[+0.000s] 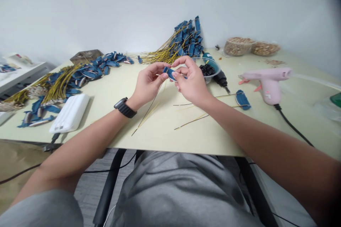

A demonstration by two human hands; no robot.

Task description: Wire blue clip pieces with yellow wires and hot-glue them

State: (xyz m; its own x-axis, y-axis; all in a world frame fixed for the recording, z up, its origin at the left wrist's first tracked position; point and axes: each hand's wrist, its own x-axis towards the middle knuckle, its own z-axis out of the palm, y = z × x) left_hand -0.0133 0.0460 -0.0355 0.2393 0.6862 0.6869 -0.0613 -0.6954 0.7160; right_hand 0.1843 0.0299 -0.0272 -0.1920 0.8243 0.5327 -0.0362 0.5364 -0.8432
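Blue leaf [169, 73] hangs above the middle of the desk [165, 136], left of the pink glue gun [266, 83], clamped between the fingers of your left hand [148, 84] and right hand [191, 85], and twisting it could well pull loose or kink its thin wire stem [147, 110].

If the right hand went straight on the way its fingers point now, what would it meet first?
The right hand points leftward at the left hand. Both pinch the small blue piece between them, so the left hand's fingertips would probably come first, though depth is hard to judge.
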